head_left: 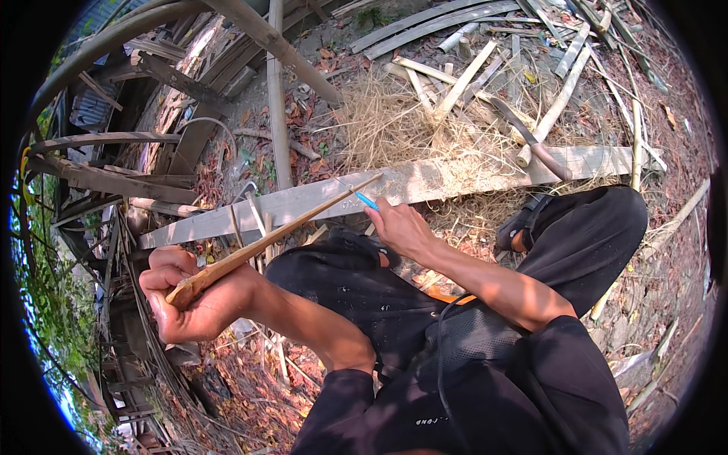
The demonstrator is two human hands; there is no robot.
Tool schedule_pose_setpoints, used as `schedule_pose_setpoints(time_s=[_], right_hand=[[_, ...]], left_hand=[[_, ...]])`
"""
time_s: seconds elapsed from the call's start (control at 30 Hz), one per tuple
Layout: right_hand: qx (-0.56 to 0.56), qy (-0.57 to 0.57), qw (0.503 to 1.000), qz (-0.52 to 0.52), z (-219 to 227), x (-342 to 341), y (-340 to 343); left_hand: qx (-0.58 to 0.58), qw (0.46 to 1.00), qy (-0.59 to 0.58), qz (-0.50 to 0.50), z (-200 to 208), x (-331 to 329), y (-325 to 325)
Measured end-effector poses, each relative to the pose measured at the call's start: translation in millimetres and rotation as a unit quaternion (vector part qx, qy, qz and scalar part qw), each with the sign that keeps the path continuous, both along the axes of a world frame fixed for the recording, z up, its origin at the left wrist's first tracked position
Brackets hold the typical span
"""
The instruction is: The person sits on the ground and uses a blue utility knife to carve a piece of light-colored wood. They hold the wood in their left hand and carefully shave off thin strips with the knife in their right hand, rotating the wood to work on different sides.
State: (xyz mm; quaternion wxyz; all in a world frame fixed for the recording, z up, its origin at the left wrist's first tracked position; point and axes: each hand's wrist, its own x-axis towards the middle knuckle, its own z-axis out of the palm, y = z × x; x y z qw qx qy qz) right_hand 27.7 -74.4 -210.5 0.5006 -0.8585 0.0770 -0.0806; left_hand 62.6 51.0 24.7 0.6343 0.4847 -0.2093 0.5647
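My left hand (208, 307) is closed round the thick end of a long, tapered bamboo or wooden stick (262, 244). The stick slants up to the right, its thin tip over the plank. My right hand (403, 230) grips a small blue-handled tool (366, 200) near that tip. A thin piece of the tool reaches across the stick; whether it is a blade I cannot tell. Beneath lies a long grey plank (303, 196), running from left to right in front of my bent legs. A dark curved blade with a wooden handle (552, 163) rests across the plank's right part.
Pale shavings (379, 125) are heaped beyond the plank, with split bamboo pieces (466, 76) among them. A bamboo post (279, 114) stands beyond the plank at left. Stacked old timber (114, 178) fills the left side. Dry leaves (250, 402) cover the ground.
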Motion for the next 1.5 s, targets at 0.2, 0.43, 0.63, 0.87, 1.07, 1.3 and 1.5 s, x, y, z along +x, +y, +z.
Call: schedule_pose_setpoints(time_s=[0.2,0.43,0.63,0.87,1.07,1.3,1.5], right_hand=[[0.047,-0.056,0.997,-0.005,23.2,-17.3,13.0],[0.035,0.043,0.998,0.027,49.7,-15.1,0.5],[-0.092,0.055,0.993,-0.045,-88.6,-2.8,-26.3],[0.016,-0.024,0.998,-0.051,-41.4,0.0,-23.5],[-0.068,0.253,0.964,0.047,-130.5,10.4,-30.4],[0.039,-0.041,0.991,-0.121,-36.1,11.0,-3.2],[-0.034,0.190,0.981,-0.008,-91.5,8.4,-28.5]], left_hand=[[-0.008,1.000,0.003,0.003,0.5,-2.4,-7.7],[-0.002,1.000,0.001,0.024,-0.4,-3.6,-8.2],[-0.015,1.000,0.021,0.011,2.7,-3.2,-6.3],[-0.006,0.999,0.001,0.034,-0.1,3.2,-2.2],[-0.030,0.999,0.014,-0.038,4.4,-1.8,-17.8],[-0.012,1.000,0.009,-0.010,1.0,3.4,-0.8],[-0.019,1.000,0.000,-0.023,-0.6,2.1,-3.1]])
